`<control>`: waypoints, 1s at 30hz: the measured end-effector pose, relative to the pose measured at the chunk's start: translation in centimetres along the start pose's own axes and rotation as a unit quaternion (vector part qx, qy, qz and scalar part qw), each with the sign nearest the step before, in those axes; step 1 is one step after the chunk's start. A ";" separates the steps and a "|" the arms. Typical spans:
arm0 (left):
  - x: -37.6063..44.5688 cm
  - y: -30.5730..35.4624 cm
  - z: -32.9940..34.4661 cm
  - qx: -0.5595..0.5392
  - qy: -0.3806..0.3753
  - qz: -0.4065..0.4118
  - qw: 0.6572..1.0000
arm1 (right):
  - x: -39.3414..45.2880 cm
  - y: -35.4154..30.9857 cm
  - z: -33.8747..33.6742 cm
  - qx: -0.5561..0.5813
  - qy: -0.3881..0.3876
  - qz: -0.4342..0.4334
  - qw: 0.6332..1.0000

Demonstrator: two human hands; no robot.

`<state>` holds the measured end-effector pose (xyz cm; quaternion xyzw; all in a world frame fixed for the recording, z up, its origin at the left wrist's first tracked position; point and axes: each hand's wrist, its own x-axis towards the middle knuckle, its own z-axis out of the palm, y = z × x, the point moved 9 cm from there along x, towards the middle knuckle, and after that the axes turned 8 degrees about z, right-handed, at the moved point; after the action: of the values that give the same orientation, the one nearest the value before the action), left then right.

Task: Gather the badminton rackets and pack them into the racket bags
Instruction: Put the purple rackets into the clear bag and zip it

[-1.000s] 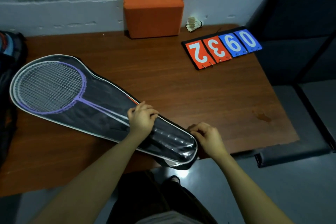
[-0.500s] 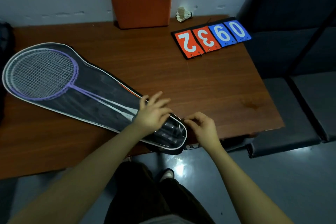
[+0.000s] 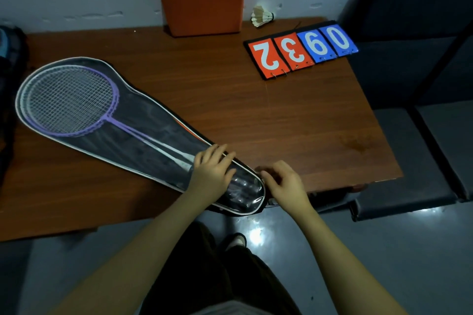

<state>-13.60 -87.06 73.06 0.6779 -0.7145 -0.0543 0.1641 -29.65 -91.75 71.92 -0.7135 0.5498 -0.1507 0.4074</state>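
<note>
Both hands work at the near, narrow end of the long black racket bag with a clear front panel and white piping (image 3: 143, 140), which lies flat on the brown wooden surface (image 3: 294, 120); the left hand (image 3: 213, 174) rests palm-down on the bag's clear panel over the handle end, fingers laid forward and loosely spread, pressing rather than gripping; the right hand (image 3: 284, 183) sits just beside the bag's rounded end at its right edge, fingers curled in as if pinching something small there, likely a zip pull, though the thing itself is hidden by the fingers.

Inside the bag the purple-framed and white-framed badminton rackets (image 3: 69, 100) lie stacked, heads at the bag's wide far-left end, shafts running toward the hands; so the bag's long axis runs diagonally from far left to near right, its narrow end hanging a little past the surface's near edge.

Judged from this, the next pull would run along the bag's edge away from the right hand, which is the nearer to the seam, while the left steadies the bag.
</note>
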 end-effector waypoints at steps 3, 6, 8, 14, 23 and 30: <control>-3.8 -4.4 0.6 0.003 -0.057 -0.185 0.981 | 1.6 -2.3 2.0 -0.113 -0.022 -0.047 0.992; -6.8 -7.4 -0.8 0.022 -0.051 -0.306 0.951 | 3.5 -4.1 5.6 -0.217 -0.076 -0.061 0.971; -8.3 -9.1 -1.5 0.004 -0.052 -0.375 0.926 | 4.2 -5.1 7.4 -0.248 -0.092 -0.066 0.962; -10.0 -11.1 -0.8 -0.086 -0.045 -0.448 0.889 | 4.5 -6.5 9.6 -0.272 -0.069 -0.083 0.956; -10.4 -14.1 -3.7 -0.115 0.031 -0.305 0.945 | 1.6 -8.0 11.9 -0.178 -0.060 -0.016 0.982; -14.5 -19.8 -6.5 -0.120 0.047 -0.281 0.951 | -2.1 -11.7 17.4 -0.137 -0.065 -0.024 0.988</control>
<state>7.58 -73.28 70.88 0.8284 -0.4745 -0.1516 0.2562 -11.14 -81.91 70.34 -0.7840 0.5201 -0.0364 0.3369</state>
